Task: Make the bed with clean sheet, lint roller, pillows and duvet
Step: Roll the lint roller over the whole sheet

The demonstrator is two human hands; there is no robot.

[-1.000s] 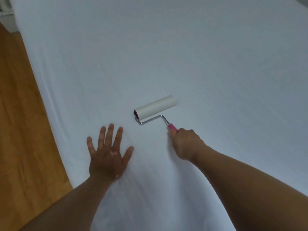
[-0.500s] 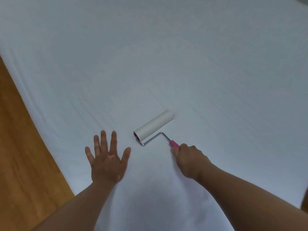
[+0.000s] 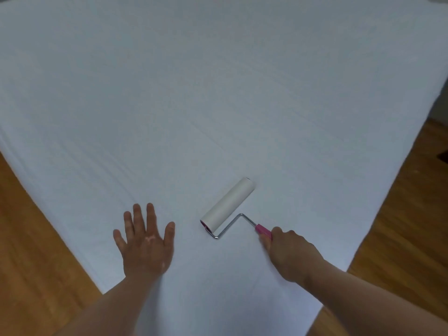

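The white paper-wrapped lint roller [image 3: 228,206], with its bent wire neck and pink plastic handle [image 3: 263,231], lay on the near part of the smooth white bed sheet [image 3: 218,93]. It looked light and stiff, its sticky drum likely to drag soft cloth, so the handle was the place to hold. The right hand [image 3: 291,253] had its fingers clamped round that handle. The left hand [image 3: 145,241] pressed flat beside it, fingers apart. Wooden floor [image 3: 36,263] flanked the bed.

I see a wide white bed [image 3: 218,93] filling most of my view. Warm wooden floor [image 3: 36,238] shows to its left and right, under soft, even light.
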